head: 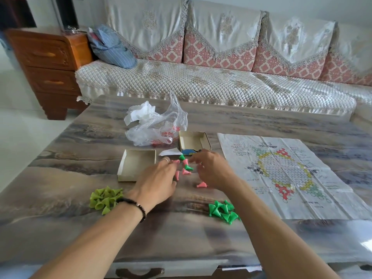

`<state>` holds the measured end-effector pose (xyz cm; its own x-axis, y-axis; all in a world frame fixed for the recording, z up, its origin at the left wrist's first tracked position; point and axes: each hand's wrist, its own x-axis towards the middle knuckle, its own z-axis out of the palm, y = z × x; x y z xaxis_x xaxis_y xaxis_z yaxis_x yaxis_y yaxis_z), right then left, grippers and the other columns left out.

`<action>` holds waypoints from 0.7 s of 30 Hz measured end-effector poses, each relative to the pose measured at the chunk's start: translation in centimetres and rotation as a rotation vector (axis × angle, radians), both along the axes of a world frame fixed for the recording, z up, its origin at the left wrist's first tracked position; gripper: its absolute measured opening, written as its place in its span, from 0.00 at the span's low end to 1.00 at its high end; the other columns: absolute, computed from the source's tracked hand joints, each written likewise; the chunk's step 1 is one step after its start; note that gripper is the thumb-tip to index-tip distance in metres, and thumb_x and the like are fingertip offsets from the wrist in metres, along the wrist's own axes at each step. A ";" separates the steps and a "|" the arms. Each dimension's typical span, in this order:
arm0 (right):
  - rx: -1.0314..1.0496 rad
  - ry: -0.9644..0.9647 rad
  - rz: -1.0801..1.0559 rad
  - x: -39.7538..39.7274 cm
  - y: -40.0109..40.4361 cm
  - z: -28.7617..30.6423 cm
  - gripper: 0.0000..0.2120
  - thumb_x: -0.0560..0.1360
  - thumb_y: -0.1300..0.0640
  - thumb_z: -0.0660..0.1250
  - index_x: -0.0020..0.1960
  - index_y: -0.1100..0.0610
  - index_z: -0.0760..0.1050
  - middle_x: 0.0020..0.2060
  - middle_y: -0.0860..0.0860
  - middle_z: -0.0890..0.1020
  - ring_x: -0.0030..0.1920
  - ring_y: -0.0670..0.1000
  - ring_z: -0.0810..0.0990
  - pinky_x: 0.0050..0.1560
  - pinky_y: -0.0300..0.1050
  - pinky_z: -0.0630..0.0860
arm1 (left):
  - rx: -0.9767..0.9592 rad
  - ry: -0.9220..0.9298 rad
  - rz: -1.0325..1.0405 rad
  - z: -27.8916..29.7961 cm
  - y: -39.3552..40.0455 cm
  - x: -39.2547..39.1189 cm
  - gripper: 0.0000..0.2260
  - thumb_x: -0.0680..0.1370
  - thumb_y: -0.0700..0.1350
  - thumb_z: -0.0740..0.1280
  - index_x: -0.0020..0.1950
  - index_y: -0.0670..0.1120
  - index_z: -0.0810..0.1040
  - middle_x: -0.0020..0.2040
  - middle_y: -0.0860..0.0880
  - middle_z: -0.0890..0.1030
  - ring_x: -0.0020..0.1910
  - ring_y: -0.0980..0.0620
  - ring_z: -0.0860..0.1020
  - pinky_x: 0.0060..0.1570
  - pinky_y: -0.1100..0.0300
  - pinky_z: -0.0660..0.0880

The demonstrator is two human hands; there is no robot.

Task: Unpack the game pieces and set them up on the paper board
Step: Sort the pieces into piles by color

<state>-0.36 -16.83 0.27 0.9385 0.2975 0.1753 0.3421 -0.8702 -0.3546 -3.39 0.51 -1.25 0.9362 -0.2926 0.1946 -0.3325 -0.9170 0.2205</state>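
Observation:
Small cone-shaped game pieces lie on the table. A yellow-green pile (pixel 105 198) sits at the near left and a dark green pile (pixel 222 211) at the near middle. Loose pink and green pieces (pixel 186 168) are scattered between my hands, and one pink piece (pixel 202 185) lies by my right wrist. My left hand (pixel 159 182) reaches forward, its fingertips touching pink pieces. My right hand (pixel 211 170) hovers over the loose pieces with bent fingers and nothing visibly held. The creased paper board (pixel 285 174) with a star-shaped pattern lies flat to the right, with no pieces on it.
An empty cardboard box tray (pixel 136 165) lies left of my hands, the other box half (pixel 194 142) beyond them, and a folded leaflet (pixel 171 152) between. A crumpled plastic bag (pixel 157 127) lies further back. A sofa (pixel 201 81) stands behind the table and a wooden drawer cabinet (pixel 48 63) at the left.

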 end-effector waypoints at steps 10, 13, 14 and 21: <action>-0.176 0.081 0.092 3.3 1.0 -1.9 0.16 0.70 0.67 0.65 0.51 0.50 0.82 0.49 0.51 0.82 0.51 0.53 0.79 0.45 0.44 0.73 | -0.059 -0.006 -0.017 -1.0 0.4 1.1 0.04 0.77 0.45 0.67 0.47 0.51 0.81 0.44 0.52 0.75 0.46 0.50 0.78 0.44 0.60 0.71; -0.131 0.093 0.062 3.5 0.7 -1.4 0.12 0.71 0.65 0.65 0.49 0.53 0.82 0.49 0.52 0.83 0.50 0.54 0.80 0.50 0.45 0.76 | -0.148 0.004 -0.013 -1.2 0.9 0.9 0.05 0.76 0.43 0.68 0.46 0.53 0.81 0.43 0.52 0.75 0.45 0.50 0.78 0.42 0.63 0.68; -0.090 0.091 0.037 3.6 0.6 -1.1 0.12 0.71 0.65 0.64 0.50 0.55 0.82 0.49 0.52 0.83 0.49 0.53 0.80 0.49 0.43 0.75 | -0.166 0.007 -0.012 -1.2 1.0 0.9 0.05 0.76 0.43 0.68 0.46 0.53 0.81 0.44 0.52 0.76 0.44 0.51 0.78 0.42 0.62 0.69; 0.053 0.030 -0.074 5.5 2.3 -0.3 0.08 0.70 0.65 0.67 0.46 0.61 0.84 0.43 0.55 0.85 0.45 0.55 0.81 0.50 0.46 0.77 | -0.202 0.023 -0.019 -0.9 1.2 0.7 0.07 0.77 0.43 0.67 0.47 0.54 0.82 0.47 0.52 0.79 0.45 0.53 0.78 0.41 0.66 0.67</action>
